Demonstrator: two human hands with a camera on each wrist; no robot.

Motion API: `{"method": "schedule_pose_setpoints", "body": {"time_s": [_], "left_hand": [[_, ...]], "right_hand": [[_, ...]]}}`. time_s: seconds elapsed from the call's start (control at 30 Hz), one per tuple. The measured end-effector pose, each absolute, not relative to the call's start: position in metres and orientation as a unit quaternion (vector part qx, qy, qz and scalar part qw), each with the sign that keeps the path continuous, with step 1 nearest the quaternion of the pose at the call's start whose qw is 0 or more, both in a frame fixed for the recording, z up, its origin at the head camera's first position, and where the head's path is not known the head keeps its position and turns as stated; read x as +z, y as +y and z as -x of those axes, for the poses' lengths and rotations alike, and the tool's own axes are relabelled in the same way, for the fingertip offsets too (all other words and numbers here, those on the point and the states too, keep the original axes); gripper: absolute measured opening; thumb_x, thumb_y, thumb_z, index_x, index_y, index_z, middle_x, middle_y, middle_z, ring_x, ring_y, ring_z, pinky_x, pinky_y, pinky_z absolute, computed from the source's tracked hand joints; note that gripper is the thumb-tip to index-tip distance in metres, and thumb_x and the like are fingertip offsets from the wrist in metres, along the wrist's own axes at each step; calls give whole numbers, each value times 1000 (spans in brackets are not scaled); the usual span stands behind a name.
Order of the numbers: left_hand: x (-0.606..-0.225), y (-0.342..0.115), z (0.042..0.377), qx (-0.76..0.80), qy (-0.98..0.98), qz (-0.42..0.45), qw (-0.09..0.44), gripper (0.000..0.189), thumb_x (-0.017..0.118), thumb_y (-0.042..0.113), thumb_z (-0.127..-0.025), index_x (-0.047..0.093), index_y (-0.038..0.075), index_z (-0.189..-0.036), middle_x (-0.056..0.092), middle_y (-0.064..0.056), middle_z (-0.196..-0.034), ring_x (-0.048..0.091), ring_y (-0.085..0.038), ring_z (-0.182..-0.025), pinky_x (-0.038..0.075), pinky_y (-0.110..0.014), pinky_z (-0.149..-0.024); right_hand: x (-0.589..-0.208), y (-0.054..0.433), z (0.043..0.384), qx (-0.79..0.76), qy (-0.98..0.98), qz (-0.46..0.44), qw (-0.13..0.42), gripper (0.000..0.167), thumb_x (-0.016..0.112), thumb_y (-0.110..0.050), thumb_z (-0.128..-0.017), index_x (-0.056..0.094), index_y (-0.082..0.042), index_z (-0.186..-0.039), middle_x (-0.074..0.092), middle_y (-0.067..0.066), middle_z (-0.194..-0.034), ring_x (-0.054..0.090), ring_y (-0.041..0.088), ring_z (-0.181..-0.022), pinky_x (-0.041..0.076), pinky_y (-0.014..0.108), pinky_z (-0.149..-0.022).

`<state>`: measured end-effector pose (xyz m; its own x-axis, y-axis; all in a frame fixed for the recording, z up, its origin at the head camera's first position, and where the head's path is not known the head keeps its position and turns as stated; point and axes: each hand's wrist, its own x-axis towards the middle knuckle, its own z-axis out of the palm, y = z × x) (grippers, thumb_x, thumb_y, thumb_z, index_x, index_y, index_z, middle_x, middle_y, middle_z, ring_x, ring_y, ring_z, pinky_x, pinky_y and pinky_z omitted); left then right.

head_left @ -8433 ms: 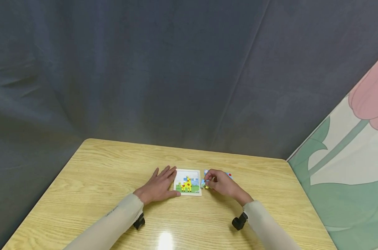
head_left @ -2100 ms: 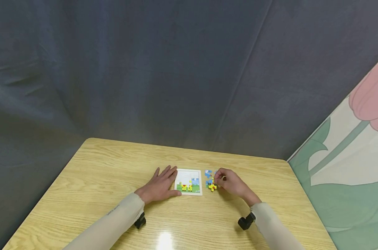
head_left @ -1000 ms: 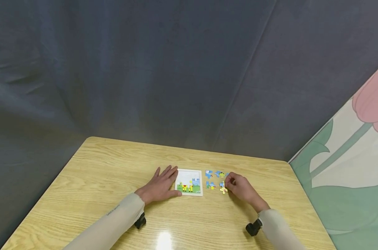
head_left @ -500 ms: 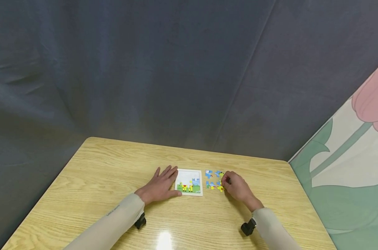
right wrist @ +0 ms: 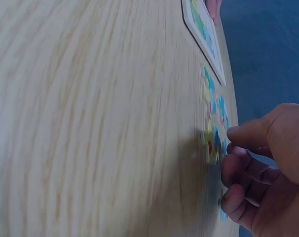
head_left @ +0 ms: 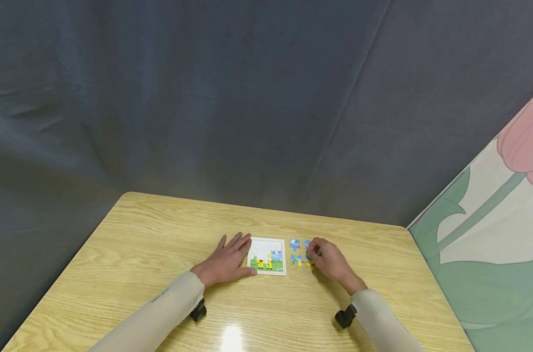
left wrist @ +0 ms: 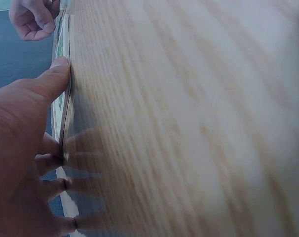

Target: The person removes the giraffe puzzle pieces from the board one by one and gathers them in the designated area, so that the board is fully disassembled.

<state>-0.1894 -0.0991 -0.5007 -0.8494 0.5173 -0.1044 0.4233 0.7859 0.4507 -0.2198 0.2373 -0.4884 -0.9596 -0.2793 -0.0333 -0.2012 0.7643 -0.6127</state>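
I rest the left hand (head_left: 222, 265) flat, fingers extended, against the puzzle tray (head_left: 284, 259); whether the curled right hand (head_left: 330, 260) grips anything, I cannot tell. Caution: sideways contact could scatter the loose pieces (head_left: 299, 260) beside the tray.

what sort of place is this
It looks like an indoor tabletop workspace, possibly screened off for recording: a wood-grain table stands before a plain dark cloth backdrop, with a flower-patterned panel or sheet along the right side.
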Motion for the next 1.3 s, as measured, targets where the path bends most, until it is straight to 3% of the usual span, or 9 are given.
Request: {"method": "schedule_pose_setpoints", "body": {"time_s": [0.37,0.93,1.3], "left_hand": [[-501,-99,191,208,938,-251,113,91,56,63,-105,28,4,-169,17,-10,-181,11,-36,-169,8,-69,-133],[-504,-98,190,207,940,-246,112,91,56,63,-105,30,3,-168,19,-10,-181,13,-36,-169,10,-69,-133],[-499,-98,188,210,939,-248,113,89,58,59,-105,30,2,-168,19,-12,-180,13,-38,-169,8,-71,-132]], "right_hand": [[-483,212,222,-320,930,163,72,8,69,-4,-102,76,-6,-102,70,5,-96,58,10,-74,49,21,-62],[-488,181,225,-291,931,204,87,6,75,-6,-98,76,-9,-103,64,0,-89,52,13,-77,42,24,-66],[-479,165,230,-252,937,195,140,16,82,-10,-93,71,-8,-104,61,0,-87,52,14,-78,42,27,-69]]}}
